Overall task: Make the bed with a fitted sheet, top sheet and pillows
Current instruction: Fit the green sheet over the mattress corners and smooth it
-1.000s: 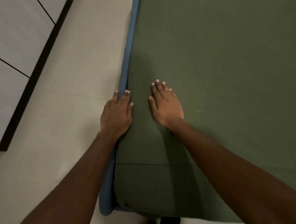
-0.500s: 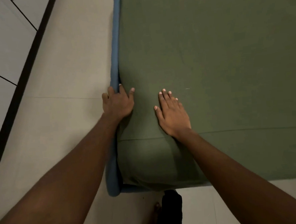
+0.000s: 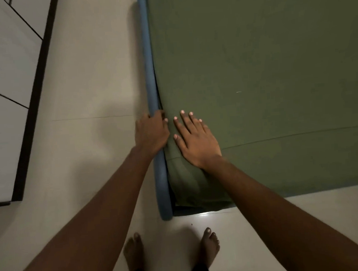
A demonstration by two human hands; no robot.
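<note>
Fitted-sheet tuck step, near corner: green sheet (image 3: 253,68) spread flat, right of blue rail (image 3: 149,63). Flat right hand (image 3: 195,142) pressing sheet just beside rail. Curled left hand (image 3: 151,132) in gap at rail; cloth grip hidden, cannot tell. Next, likely: push edge down, work along rail.

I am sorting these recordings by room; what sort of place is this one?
Most likely a bedroom. A green sheet lies stretched inside a padded blue bed frame, which stands on a pale tiled floor. At the left is what looks like a wardrobe with dark edging.
</note>
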